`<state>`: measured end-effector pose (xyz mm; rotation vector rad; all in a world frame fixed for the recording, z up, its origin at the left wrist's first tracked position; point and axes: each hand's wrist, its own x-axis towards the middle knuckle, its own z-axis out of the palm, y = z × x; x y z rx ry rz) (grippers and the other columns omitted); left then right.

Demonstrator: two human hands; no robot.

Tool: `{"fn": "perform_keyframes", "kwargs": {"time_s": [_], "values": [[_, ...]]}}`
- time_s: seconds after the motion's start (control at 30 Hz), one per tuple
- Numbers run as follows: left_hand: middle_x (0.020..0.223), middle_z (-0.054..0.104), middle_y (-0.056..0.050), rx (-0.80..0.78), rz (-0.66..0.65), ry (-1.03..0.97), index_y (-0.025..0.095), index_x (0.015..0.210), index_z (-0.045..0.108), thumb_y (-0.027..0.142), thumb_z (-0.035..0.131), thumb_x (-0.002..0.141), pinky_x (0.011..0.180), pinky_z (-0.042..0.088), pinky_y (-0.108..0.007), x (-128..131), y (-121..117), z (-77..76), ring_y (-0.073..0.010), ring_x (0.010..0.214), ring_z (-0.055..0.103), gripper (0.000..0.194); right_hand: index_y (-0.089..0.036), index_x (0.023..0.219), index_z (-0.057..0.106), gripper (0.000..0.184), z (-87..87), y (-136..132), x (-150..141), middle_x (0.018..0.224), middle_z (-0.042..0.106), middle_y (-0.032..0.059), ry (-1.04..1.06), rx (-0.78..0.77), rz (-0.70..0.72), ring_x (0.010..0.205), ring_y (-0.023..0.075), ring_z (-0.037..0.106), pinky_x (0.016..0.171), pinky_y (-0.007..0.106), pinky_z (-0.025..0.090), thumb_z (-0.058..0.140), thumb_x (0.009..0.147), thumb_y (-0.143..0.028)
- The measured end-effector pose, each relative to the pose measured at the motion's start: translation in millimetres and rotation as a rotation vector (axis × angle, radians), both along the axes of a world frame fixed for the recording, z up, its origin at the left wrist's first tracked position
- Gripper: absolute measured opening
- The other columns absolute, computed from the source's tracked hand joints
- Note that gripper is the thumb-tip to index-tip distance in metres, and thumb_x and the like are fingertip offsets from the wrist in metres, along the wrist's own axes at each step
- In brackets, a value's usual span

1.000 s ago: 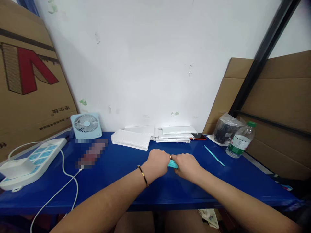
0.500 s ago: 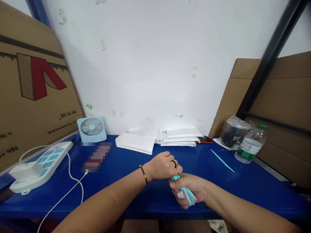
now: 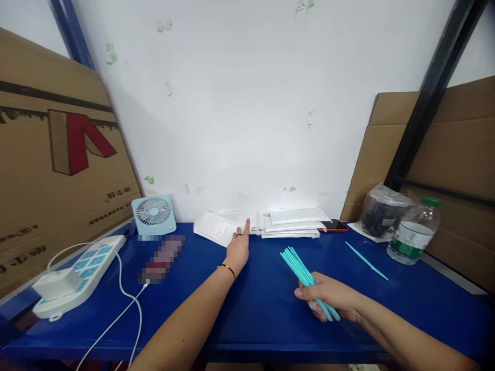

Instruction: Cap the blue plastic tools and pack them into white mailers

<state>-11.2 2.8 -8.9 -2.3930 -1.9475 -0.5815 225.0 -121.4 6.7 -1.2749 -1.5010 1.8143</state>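
Observation:
My right hand (image 3: 328,294) is closed around a bundle of slim turquoise plastic sticks (image 3: 299,268) above the front of the desk. Their narrow ends fan out toward the wall, and broader ends show below the palm. A pale wrap is on one of that hand's fingers. My left hand (image 3: 238,250) reaches forward with fingers outstretched over the right end of a white padded envelope (image 3: 214,226); whether the fingertips press on it, I cannot tell. A single turquoise stick (image 3: 366,260) of similar shape lies on the desk at right.
More white padded envelopes (image 3: 296,225) are stacked by the wall, beside a dark phone (image 3: 335,225). A blue fan (image 3: 154,215), a power strip (image 3: 83,278) and a white cable (image 3: 119,304) occupy the left. A water bottle (image 3: 413,234) and a bagged dark object (image 3: 381,211) stand right.
My left hand has left the bundle and stretched forward to the white envelopes, its fingers opening. My right hand has shifted right with the sticks, which now show at greater length. The view has tilted slightly.

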Motion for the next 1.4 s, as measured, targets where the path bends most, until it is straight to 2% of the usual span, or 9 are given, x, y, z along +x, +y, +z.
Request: {"fn": "perform_keyframes", "kwargs": {"time_s": [0.17, 0.33, 0.5, 0.6, 0.7, 0.8, 0.9, 1.13, 1.4], "values": [[0.115, 0.059, -0.017, 0.014, -0.081, -0.362, 0.028, 0.144, 0.003, -0.005, 0.048, 0.069, 0.071, 0.047, -0.030, -18, -18, 38.9, -0.0203, 0.079, 0.064, 0.094, -0.017, 0.056, 0.040, 0.038, 3.7, 1, 12, 0.044, 0.046, -0.0051, -0.025, 0.066, -0.028, 0.037, 0.0073, 0.045, 0.041, 0.021, 0.039, 0.064, 0.071, -0.043], [0.111, 0.061, -0.009, 0.010, -0.368, -1.317, 0.030, 0.142, 0.008, 0.008, 0.061, 0.070, 0.065, 0.048, -0.020, -37, -67, 97.7, -0.0070, 0.063, 0.060, 0.092, -0.017, 0.058, 0.041, 0.041, 21.9, 2, 28, 0.046, 0.046, -0.0055, -0.068, 0.156, -0.070, 0.039, 0.0075, 0.045, 0.044, 0.021, 0.041, 0.065, 0.068, -0.049], [0.116, 0.058, -0.010, -0.161, -0.241, -1.618, 0.027, 0.140, 0.014, 0.008, 0.060, 0.069, 0.070, 0.051, -0.022, -53, -83, 76.8, -0.0135, 0.086, 0.063, 0.087, -0.017, 0.058, 0.041, 0.043, 38.6, -1, 50, 0.047, 0.046, -0.0048, -0.138, 0.239, -0.089, 0.041, 0.0078, 0.045, 0.046, 0.022, 0.042, 0.064, 0.068, -0.052], [0.133, 0.044, -0.015, -0.302, -0.050, -1.454, 0.025, 0.141, 0.003, 0.008, 0.050, 0.073, 0.081, 0.051, -0.034, -62, -79, 31.7, -0.0196, 0.104, 0.058, 0.085, -0.017, 0.060, 0.043, 0.040, 39.6, -3, 63, 0.048, 0.046, -0.0044, -0.179, 0.252, -0.102, 0.042, 0.0084, 0.046, 0.046, 0.022, 0.042, 0.062, 0.070, -0.052], [0.147, 0.018, -0.016, -0.146, 0.037, -0.966, 0.019, 0.143, 0.002, 0.018, 0.050, 0.077, 0.102, 0.034, -0.044, -65, -79, 6.7, -0.0259, 0.131, 0.030, 0.081, -0.017, 0.060, 0.044, 0.040, 37.8, -5, 74, 0.048, 0.047, -0.0034, -0.238, 0.271, -0.088, 0.042, 0.0088, 0.046, 0.045, 0.022, 0.041, 0.060, 0.072, -0.052], [0.150, 0.011, -0.010, 0.004, -0.180, -0.379, 0.021, 0.143, 0.013, 0.042, 0.058, 0.075, 0.110, 0.014, -0.048, -51, -80, 12.8, -0.0283, 0.137, 0.004, 0.084, -0.017, 0.056, 0.043, 0.043, 36.9, -3, 81, 0.047, 0.048, -0.0023, -0.343, 0.298, -0.054, 0.041, 0.0090, 0.046, 0.045, 0.022, 0.040, 0.058, 0.073, -0.054], [0.150, 0.011, -0.013, -0.149, -0.347, -0.044, 0.023, 0.144, 0.011, 0.066, 0.064, 0.057, 0.107, 0.013, -0.053, -19, -69, 26.3, -0.0342, 0.136, 0.000, 0.111, -0.018, 0.058, 0.042, 0.042, 37.2, 3, 80, 0.046, 0.049, -0.0021, -0.433, 0.360, -0.019, 0.041, 0.0102, 0.047, 0.045, 0.023, 0.039, 0.056, 0.075, -0.053], [0.124, 0.050, -0.018, -0.263, -0.342, 0.121, 0.019, 0.143, 0.009, 0.055, 0.071, 0.050, 0.101, 0.021, -0.055, 26, -25, 21.0, -0.0372, 0.121, 0.039, 0.118, -0.018, 0.069, 0.054, 0.026, 44.3, 16, 69, 0.059, 0.059, 0.0034, -0.876, 0.618, -0.010, 0.052, 0.0166, 0.056, 0.048, 0.025, 0.035, 0.055, 0.078, -0.042], [0.116, 0.052, -0.008, -0.078, -0.510, -0.013, 0.024, 0.138, 0.027, 0.025, 0.065, 0.055, 0.100, 0.030, -0.039, 21, -35, 29.7, -0.0280, 0.112, 0.048, 0.091, -0.017, 0.084, 0.062, 0.014, 57.4, 38, 66, 0.081, 0.066, 0.0119, -1.549, 0.864, 0.019, 0.075, 0.0266, 0.063, 0.061, 0.031, 0.040, 0.052, 0.078, -0.023]]}}
